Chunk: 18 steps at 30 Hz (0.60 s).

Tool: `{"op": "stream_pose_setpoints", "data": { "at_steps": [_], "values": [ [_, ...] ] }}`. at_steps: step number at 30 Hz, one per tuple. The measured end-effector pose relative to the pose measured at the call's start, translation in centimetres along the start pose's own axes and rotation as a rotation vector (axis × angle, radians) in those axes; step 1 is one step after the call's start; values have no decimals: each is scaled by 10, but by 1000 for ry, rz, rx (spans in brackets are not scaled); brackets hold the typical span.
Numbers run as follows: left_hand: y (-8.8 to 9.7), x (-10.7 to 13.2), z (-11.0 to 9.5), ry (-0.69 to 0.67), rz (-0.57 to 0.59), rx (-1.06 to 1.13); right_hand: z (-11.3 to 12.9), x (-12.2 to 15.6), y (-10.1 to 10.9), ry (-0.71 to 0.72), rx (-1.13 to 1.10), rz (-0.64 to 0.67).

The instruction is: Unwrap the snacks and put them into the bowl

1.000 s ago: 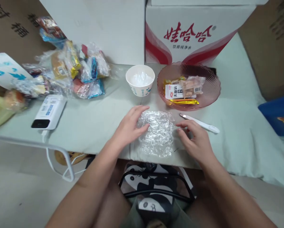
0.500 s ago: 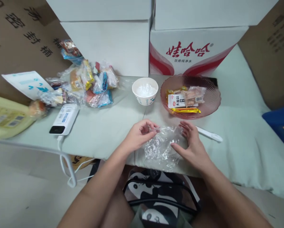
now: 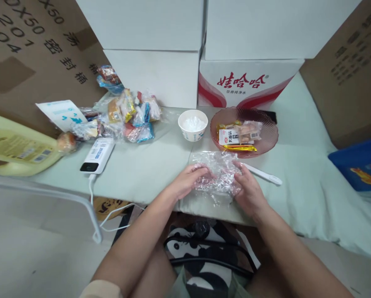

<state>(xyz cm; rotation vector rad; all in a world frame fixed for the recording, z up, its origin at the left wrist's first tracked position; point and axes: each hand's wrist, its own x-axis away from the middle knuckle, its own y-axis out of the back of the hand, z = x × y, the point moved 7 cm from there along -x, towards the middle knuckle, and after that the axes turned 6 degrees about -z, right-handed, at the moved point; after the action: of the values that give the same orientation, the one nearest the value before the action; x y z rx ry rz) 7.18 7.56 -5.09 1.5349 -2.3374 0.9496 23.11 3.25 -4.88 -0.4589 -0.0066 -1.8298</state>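
Observation:
A crumpled sheet of clear plastic film (image 3: 218,176), perhaps a thin bag, is spread between my hands above the table's front edge. My left hand (image 3: 188,179) grips its left side, thumb on top and the other fingers partly behind the film. On the right side, my right hand (image 3: 250,190) has its fingers closed on the crinkled plastic. Just beyond stands a paper cup (image 3: 193,134) with crumpled clear plastic inside. To its right, a pink ribbed bowl (image 3: 268,140) holds several snack packets (image 3: 239,135). A white flat-handled utensil (image 3: 264,174) lies by my right hand, partly hidden.
Several wrapped snacks (image 3: 138,116) are heaped at the back left, near a white power bank (image 3: 97,155) with a cable. A yellow jug (image 3: 20,149) stands far left, a blue container (image 3: 359,165) far right. White boxes (image 3: 250,82) line the back.
The plastic film has been turned and lifted, now reaching farther toward the bowl. Both hands have closed in on its sides; the right hand's spread fingers now grip it. The view has shifted slightly.

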Motion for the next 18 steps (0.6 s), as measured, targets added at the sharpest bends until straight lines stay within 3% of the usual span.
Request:
{"op": "stream_pose_setpoints", "data": {
  "at_steps": [3, 7, 10, 13, 18],
  "values": [
    [-2, 0, -6, -37, 4, 1, -5, 1, -8, -67, 1, 62],
    [0, 2, -9, -41, -2, -150, -5, 2, -5, -117, -28, 13],
    [7, -1, -11, -145, -65, -310, -5, 3, -3, -133, -47, 17],
    [9, -4, -13, -253, -58, -361, -3, 2, -2, -123, -37, 32],
    [7, -1, -15, -224, -28, -340, -3, 1, 4, -105, 87, -13]
  ]
}}
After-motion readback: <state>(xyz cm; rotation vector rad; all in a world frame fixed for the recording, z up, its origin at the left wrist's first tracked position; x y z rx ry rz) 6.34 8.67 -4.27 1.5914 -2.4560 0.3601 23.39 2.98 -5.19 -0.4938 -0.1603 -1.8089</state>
